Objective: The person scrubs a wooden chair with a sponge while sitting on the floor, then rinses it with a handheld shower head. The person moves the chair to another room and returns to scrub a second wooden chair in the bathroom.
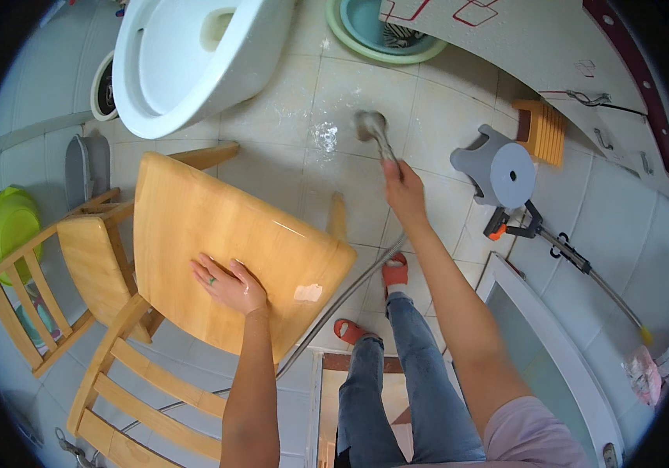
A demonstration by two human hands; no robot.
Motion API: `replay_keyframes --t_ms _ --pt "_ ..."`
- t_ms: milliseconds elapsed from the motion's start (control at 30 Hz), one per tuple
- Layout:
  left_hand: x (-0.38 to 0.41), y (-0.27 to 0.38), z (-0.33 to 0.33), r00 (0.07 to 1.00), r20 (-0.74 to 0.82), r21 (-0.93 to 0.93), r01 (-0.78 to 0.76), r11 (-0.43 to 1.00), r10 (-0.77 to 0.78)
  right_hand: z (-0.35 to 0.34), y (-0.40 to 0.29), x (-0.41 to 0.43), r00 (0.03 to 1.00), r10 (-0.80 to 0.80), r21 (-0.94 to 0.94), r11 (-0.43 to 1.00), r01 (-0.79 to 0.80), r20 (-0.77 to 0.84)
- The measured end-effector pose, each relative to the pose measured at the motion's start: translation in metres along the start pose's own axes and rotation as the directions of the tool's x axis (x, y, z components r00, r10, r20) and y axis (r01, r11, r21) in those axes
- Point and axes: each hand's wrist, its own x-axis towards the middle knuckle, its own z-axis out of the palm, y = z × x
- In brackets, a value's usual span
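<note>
My left hand (230, 288) lies wet and flat on the seat of a wooden chair (205, 199), its fingers slightly spread and nothing in them. A green ring is on one finger. The seat shines with water, and a pale patch (308, 292) marks it close to one edge. My right hand (406, 193) grips the handle of a hand shower (374, 126), held over the tiled floor right of the chair. The blurred shower head points towards a wet, splashed area of tile (326, 136). From my right hand a metal hose (343, 301) runs down past the seat's corner.
Ahead stand a white toilet (270, 52) and nested plastic basins (334, 29) beside a cabinet (521, 41). At right are a grey stool (513, 175), a long-handled tool (574, 254) and a door (562, 345). A smaller wooden chair (90, 263) is left.
</note>
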Motion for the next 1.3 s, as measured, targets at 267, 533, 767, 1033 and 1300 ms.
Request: replay_keyframes --t_ms 267,533,767,1033,1300 --pt "0.0 -0.001 0.006 1.0 -0.01 0.023 -0.006 1.0 0.006 -0.04 0.103 -0.144 0.994 0.014 0.045 0.999 -0.019 0.111" --pt "0.0 0.001 0.004 0.999 -0.036 0.041 -0.008 0.999 0.009 -0.026 0.104 -0.209 0.941 0.337 0.313 0.898 -0.309 -0.037" --pt "-0.004 -0.024 0.003 0.998 -0.005 -0.074 -0.058 0.996 0.058 -0.035 0.118 -0.267 0.973 0.181 0.094 0.981 -0.168 -0.143" --pt "-0.234 -0.074 -0.102 0.713 0.7 -0.592 0.546 0.593 0.042 -0.032 0.11 -0.382 0.969 -0.12 -0.114 0.983 0.147 0.216" --pt "-0.302 -0.24 -0.2 0.502 0.783 -0.603 0.758 -0.249 -0.367 -0.018 0.142 -0.438 0.67 -0.412 -0.239 0.713 0.659 0.618"
